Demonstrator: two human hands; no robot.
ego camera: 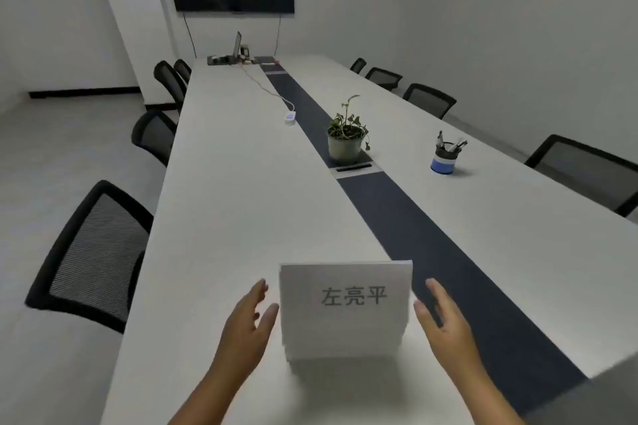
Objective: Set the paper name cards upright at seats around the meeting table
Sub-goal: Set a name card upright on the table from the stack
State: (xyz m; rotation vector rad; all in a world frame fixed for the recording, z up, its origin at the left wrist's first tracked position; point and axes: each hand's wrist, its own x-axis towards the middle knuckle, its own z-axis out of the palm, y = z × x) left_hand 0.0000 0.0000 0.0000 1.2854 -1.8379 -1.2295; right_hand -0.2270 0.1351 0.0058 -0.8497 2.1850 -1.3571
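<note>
A white folded paper name card (345, 307) with three dark printed characters stands upright on the near end of the long white meeting table (241, 190). My left hand (247, 328) is just left of the card, fingers spread, a small gap from its edge. My right hand (445, 324) is just right of the card, fingers apart, also not touching it. Both hands hold nothing.
A dark strip (414, 217) runs down the table's middle with a potted plant (347, 138) on it. A blue pen holder (443, 159) stands at the right, a white cabled adapter (290, 118) farther back. Black mesh chairs (93, 259) line both sides. A laptop (237, 45) sits at the far end.
</note>
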